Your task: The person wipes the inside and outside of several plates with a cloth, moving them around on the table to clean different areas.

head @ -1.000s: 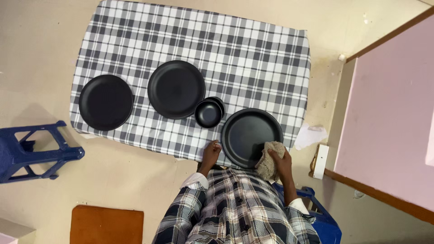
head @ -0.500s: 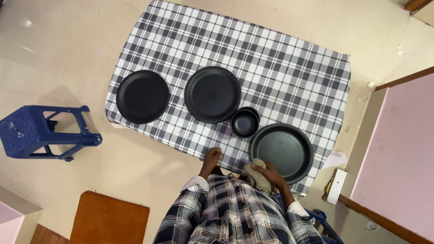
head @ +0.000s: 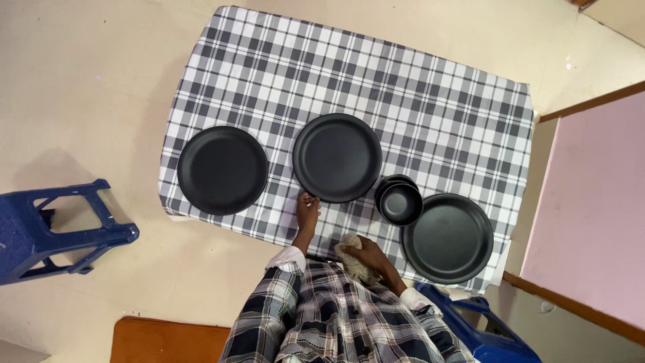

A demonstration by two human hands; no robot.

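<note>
Black and matte, the middle plate lies round and flat on the checked cloth of the counter, directly ahead of our left hand, whose fingers are pinched narrowly at the plate's near rim and touch it at its lower left edge. We see no long axis on a disc; the rim nearest us is the only part within reach, and the left hand is plainly the nearer of the two. Our right hand sits back at the counter's near edge, its fingers closed around a crumpled beige rag, well apart from the middle plate and closer to the stacked small bowls and the right plate. A third plate rests to the left, apart from the others. Blue plastic stools stand on the floor at either side.
</note>
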